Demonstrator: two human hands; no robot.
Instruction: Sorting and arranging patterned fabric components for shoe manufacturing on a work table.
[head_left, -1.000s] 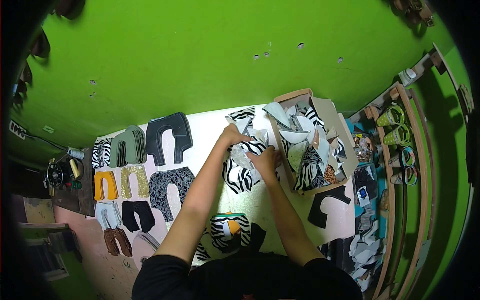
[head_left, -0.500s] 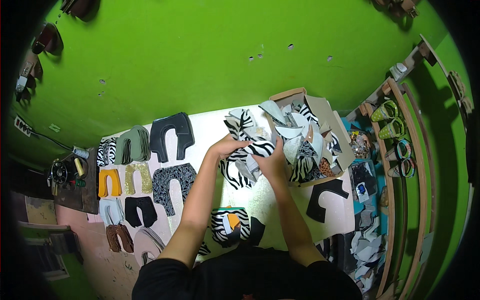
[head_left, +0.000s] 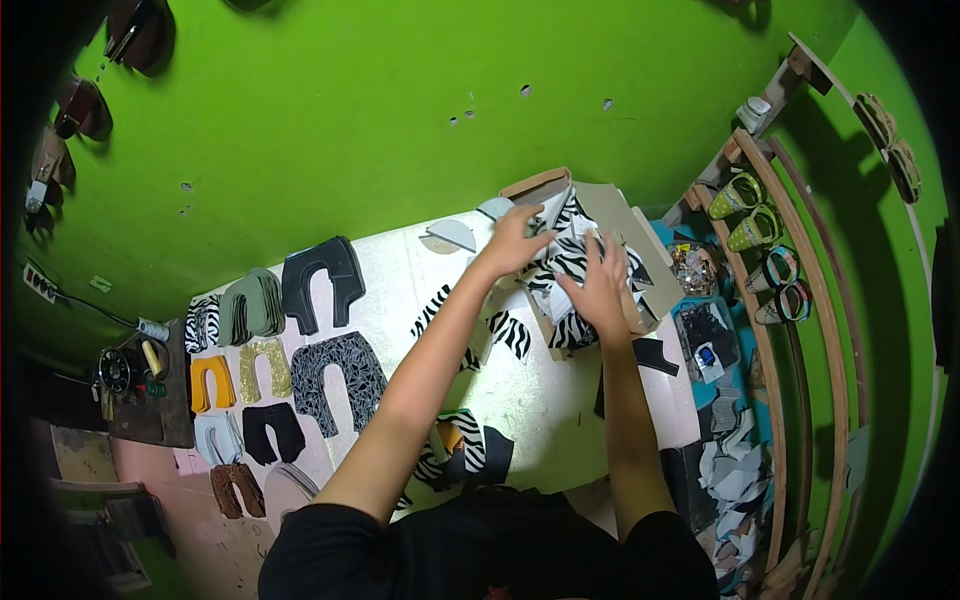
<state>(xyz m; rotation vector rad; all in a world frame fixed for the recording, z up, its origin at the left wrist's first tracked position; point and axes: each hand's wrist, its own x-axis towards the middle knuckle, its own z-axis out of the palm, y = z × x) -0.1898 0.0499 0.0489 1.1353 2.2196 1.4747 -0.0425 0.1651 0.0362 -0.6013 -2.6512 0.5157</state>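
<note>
My left hand (head_left: 513, 240) and my right hand (head_left: 601, 284) both reach into a shallow cardboard box (head_left: 640, 262) at the back right of the white table (head_left: 540, 400). The box holds a heap of zebra-striped and pale cut pieces (head_left: 568, 268). Both hands rest on this heap with fingers spread; whether they grip a piece I cannot tell. A zebra-striped U-shaped piece (head_left: 500, 325) lies on the table under my left forearm. Another zebra-striped stack with a yellow patch (head_left: 455, 450) lies near my body.
U-shaped shoe-upper cutouts lie in rows at the left: black (head_left: 320, 282), olive (head_left: 250, 305), patterned grey (head_left: 338, 375), yellow (head_left: 210, 382), gold (head_left: 264, 368), brown (head_left: 232, 487). A curved wooden rack (head_left: 780, 300) with decorated shoes stands at the right. A green wall (head_left: 400, 110) is behind.
Both hands moved right and farther back, from the zebra piece on the table into the cardboard box. The zebra piece now lies alone on the table.
</note>
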